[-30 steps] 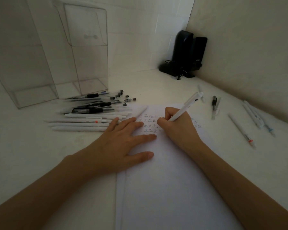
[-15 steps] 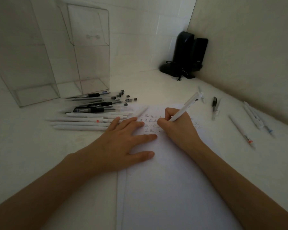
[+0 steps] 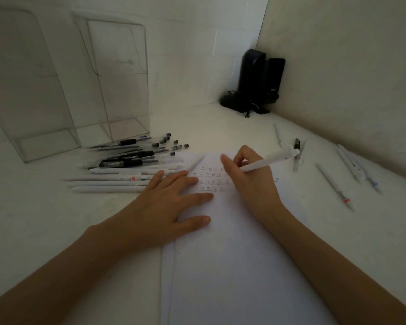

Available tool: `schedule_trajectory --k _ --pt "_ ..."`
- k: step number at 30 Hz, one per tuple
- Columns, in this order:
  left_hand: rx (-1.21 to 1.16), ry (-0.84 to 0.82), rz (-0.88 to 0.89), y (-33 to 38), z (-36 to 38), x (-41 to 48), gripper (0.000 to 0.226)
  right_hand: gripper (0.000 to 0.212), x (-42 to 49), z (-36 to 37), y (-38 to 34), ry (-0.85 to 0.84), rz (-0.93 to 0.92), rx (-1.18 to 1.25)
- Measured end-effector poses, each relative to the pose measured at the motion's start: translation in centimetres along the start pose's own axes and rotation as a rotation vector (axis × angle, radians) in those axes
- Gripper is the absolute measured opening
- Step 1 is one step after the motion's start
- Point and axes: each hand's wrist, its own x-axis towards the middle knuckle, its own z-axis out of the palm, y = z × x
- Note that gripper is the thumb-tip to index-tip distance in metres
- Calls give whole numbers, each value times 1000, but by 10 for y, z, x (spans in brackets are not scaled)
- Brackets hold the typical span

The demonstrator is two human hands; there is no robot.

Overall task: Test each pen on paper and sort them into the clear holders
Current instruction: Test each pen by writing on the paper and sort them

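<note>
My left hand lies flat, fingers spread, on the left side of the white paper. My right hand holds a white pen above the written rows of marks, the pen lying nearly level and pointing right, my index finger stretched out. A pile of black and white pens lies left of the paper. Two clear holders stand at the back left. Several more pens lie to the right.
A black device with a cable stands in the back corner. Walls close the desk at the back and on the right. Two pens lie just beyond my right hand.
My right hand has lifted off the paper and turned the pen from steeply upright writing position to nearly level. My left hand has stayed put.
</note>
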Motion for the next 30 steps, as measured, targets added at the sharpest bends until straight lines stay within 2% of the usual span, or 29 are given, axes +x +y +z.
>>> schedule_trajectory --k 3,5,8,11,13,16,18,20,23,27,30 --pt "-25 184 36 -5 -3 3 71 23 0 -6 -1 -8 -68 12" --pt "-48 301 20 -7 -7 4 70 12 1 -6 -2 -38 -122 -121" --pt "-196 413 -36 -8 -11 5 71 23 3 -5 -5 -17 -220 -293" --pt "-379 402 25 -6 -13 3 54 27 2 -5 -8 -49 -249 -313" --pt "-406 429 21 -6 -11 5 48 26 0 -5 -9 -68 -258 -307" --pt "-361 556 -100 -12 -9 8 51 24 0 -7 -10 -41 -248 -279" --pt "-378 659 -181 -17 -11 8 41 24 1 -9 -9 -15 -221 -248" --pt "-561 703 -244 -20 -16 8 24 23 0 -9 -8 -13 -229 -259" --pt "-871 700 -259 -17 -21 8 16 20 -3 -5 -10 -22 -288 -276" --pt "-1094 774 -262 -18 -24 10 8 31 -7 0 -15 -78 -352 -362" --pt "-1175 922 -279 -23 -28 9 6 41 -5 -6 -14 -60 -316 -344"
